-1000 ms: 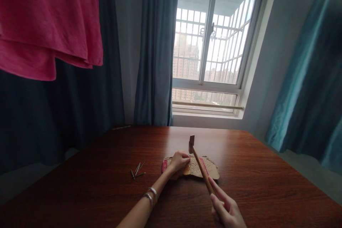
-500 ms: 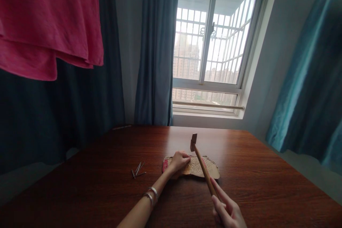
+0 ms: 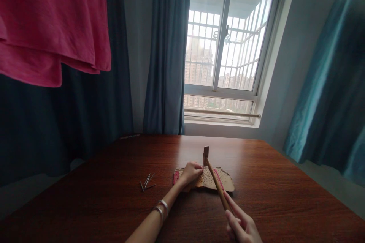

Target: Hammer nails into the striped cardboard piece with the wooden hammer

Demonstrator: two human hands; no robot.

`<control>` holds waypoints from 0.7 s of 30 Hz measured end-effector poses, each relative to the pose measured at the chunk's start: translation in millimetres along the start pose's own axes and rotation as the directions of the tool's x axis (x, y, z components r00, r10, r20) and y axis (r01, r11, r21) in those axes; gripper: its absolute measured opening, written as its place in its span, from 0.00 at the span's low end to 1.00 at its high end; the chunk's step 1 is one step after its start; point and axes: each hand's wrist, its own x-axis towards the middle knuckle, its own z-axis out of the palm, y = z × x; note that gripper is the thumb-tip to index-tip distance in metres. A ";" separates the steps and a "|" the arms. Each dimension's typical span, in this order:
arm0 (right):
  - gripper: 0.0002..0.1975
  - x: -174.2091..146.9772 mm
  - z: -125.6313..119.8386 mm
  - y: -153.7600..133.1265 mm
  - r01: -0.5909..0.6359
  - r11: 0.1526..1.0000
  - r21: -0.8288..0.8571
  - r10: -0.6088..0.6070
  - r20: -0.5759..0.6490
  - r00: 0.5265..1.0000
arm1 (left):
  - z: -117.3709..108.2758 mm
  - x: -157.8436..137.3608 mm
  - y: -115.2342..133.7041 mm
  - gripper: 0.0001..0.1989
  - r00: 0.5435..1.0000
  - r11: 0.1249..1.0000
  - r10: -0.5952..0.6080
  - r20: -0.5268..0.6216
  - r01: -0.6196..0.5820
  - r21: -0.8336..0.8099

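Observation:
My right hand (image 3: 242,223) grips the wooden handle of a hammer (image 3: 216,182). The hammer's head stands raised just beside and above the fingertips of my left hand (image 3: 192,171). Those fingers are pinched together over a tan, cardboard-like sheet (image 3: 212,180), which is covered in small holes or dots and has pink patterned strips. What the pinch holds is too small and covered to name. Several thin metal rods (image 3: 147,182), like nails or punches, lie loose on the table to the left of the sheet.
The brown wooden table (image 3: 270,197) reaches back to the wall below a barred window (image 3: 222,45). A pink cloth (image 3: 54,26) hangs at upper left. Blue curtains (image 3: 167,53) hang on both sides. A thin strip (image 3: 129,136) lies at the table's far left edge.
The hammer's head has dropped slightly, closer to my left fingertips. My left hand and the sheet stay in place.

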 end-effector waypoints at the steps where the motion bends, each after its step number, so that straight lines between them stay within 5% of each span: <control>1: 0.45 0.0 -0.4 -0.2 0.004 1.000 -0.001 -0.004 -0.006 1.000 | 0.2 0.2 -0.1 0.14 1.000 1.000 -0.001 -0.003 0.001 0.005; 16: 0.44 -3.2 5.0 -10.6 -0.003 1.000 0.025 0.003 -0.020 1.000 | -21.0 -13.8 36.4 0.13 0.997 0.996 -0.076 0.035 0.077 -0.037; 21: 0.46 -2.5 1.0 -8.3 -0.030 0.999 0.035 0.030 0.000 1.000 | -17.3 -11.0 28.8 0.14 0.997 0.998 -0.066 0.026 0.067 -0.011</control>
